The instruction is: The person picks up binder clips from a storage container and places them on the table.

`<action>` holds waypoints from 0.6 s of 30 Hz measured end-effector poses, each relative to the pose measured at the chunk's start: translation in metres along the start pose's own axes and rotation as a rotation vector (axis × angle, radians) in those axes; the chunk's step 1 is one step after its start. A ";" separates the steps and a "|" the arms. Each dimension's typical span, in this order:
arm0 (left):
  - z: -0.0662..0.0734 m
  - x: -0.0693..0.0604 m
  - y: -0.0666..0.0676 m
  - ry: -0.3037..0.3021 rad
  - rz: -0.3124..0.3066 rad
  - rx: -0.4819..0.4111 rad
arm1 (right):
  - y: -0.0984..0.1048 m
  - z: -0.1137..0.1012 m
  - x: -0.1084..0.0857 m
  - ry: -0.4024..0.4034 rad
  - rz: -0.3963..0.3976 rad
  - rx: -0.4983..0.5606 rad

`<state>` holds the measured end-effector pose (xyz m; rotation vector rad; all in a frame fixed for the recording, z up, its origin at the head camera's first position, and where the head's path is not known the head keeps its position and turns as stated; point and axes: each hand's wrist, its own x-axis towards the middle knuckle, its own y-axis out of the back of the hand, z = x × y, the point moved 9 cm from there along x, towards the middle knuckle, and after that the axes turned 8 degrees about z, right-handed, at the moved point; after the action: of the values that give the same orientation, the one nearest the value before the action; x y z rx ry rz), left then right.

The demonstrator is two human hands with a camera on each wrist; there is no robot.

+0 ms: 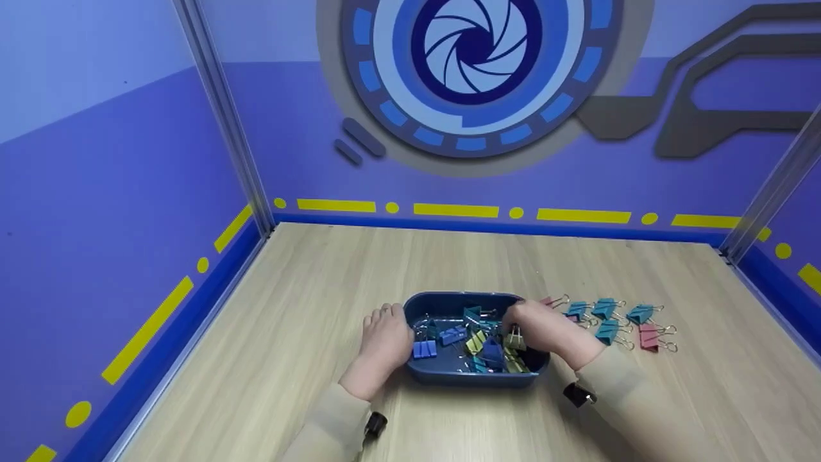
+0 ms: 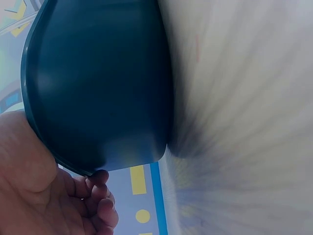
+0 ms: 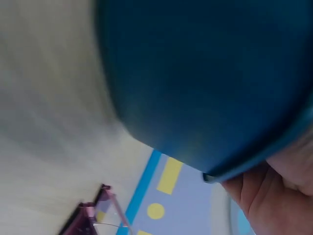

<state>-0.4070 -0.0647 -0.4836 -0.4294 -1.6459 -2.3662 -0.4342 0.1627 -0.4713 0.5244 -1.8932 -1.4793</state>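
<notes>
A dark blue plastic box (image 1: 471,380) stands on the table with several binder clips inside, among them a blue binder clip (image 1: 424,350), a yellow binder clip (image 1: 475,342) and a teal binder clip (image 1: 473,314). My left hand (image 1: 387,337) grips the box's left end at the rim; in the left wrist view its fingers (image 2: 101,205) curl beside the rim. Over the right end, my right hand (image 1: 545,327) reaches down inside the box. Its fingertips are hidden, right beside an olive binder clip (image 1: 516,340). In the right wrist view the box wall (image 3: 205,88) covers them.
Right of the box lie several teal and pink binder clips in loose rows, including a teal binder clip (image 1: 641,314) and a pink binder clip (image 1: 649,337). Blue printed walls (image 1: 288,141) with metal corner posts enclose the wooden table (image 1: 346,263).
</notes>
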 end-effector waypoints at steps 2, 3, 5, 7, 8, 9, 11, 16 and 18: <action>0.001 0.000 0.001 -0.003 0.002 0.007 | -0.002 -0.001 0.000 0.017 -0.004 -0.001; 0.000 0.000 0.000 -0.001 0.000 0.006 | -0.002 0.000 0.000 0.020 -0.003 -0.003; 0.000 0.001 0.001 0.004 -0.001 0.001 | -0.001 0.000 0.000 0.017 0.001 -0.004; 0.000 0.002 0.001 0.007 -0.002 -0.004 | 0.000 0.000 0.001 0.021 0.009 -0.012; 0.000 0.002 0.000 0.010 -0.005 -0.006 | 0.001 0.001 0.001 0.023 0.013 -0.016; -0.001 0.002 0.000 0.013 -0.009 -0.007 | 0.001 0.001 0.000 0.023 0.018 -0.018; -0.001 0.002 -0.001 0.017 -0.014 -0.009 | 0.002 0.001 -0.001 0.024 0.022 -0.025; -0.002 0.002 -0.003 0.022 -0.028 -0.014 | 0.003 0.000 -0.004 0.020 0.022 -0.022; -0.003 0.001 -0.003 0.022 -0.028 -0.015 | 0.004 0.001 -0.005 0.006 0.023 0.010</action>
<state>-0.4092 -0.0661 -0.4867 -0.3843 -1.6363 -2.3956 -0.4309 0.1680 -0.4685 0.5091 -1.8970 -1.4531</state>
